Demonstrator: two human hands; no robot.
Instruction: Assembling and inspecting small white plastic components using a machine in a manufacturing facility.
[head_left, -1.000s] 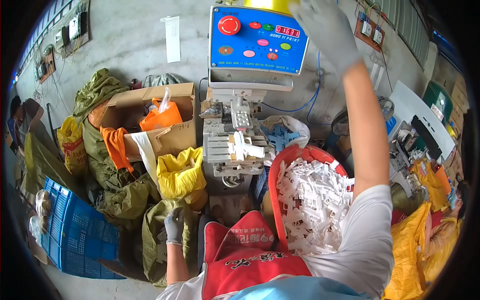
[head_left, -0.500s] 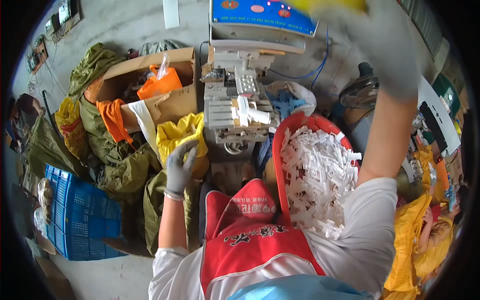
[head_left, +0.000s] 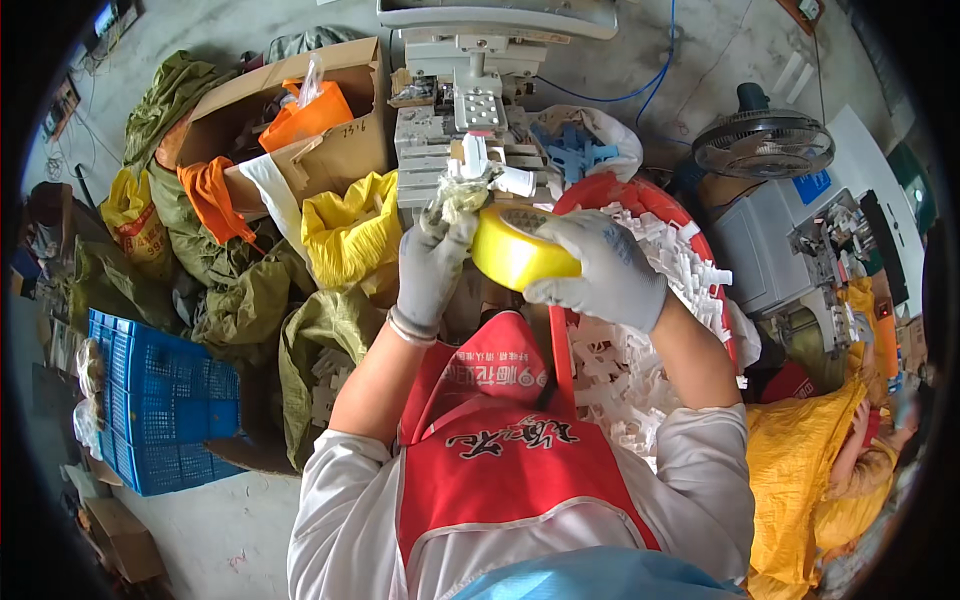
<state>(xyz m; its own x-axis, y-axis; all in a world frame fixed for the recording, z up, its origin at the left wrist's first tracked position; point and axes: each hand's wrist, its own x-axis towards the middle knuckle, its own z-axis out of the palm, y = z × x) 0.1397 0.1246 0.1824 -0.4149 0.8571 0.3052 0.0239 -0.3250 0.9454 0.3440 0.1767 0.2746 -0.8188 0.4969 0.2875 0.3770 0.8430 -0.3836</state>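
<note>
Room is tight around the roll of yellow tape (head_left: 515, 256), which is up between the person's chest and the front edge of the machine's grooved metal bed (head_left: 422, 165). To the left, the yellow woven sack (head_left: 345, 237) sits just beside the left wrist; to the right, the red tub's rim (head_left: 685, 200) curves close past the right hand (head_left: 602, 265). Bare concrete floor (head_left: 235, 520) opens out at the lower left, below the blue lattice-walled plastic crate (head_left: 165, 405).

The tape is a glossy, wide ring with its open core facing up toward the machine. Stiff, angular white plastic pieces (head_left: 620, 375) heap loosely in the tub, and a white plastic part (head_left: 475, 158) lies on the bed.

Both hands wear pale grey gloves. The right one grasps the roll from its right side, its forearm passing over the tub. The left hand (head_left: 430, 268) is raised with fingers curled at the roll's left edge, beside a crumpled pale wad (head_left: 463, 194); whether it pinches either one, I cannot tell
</note>
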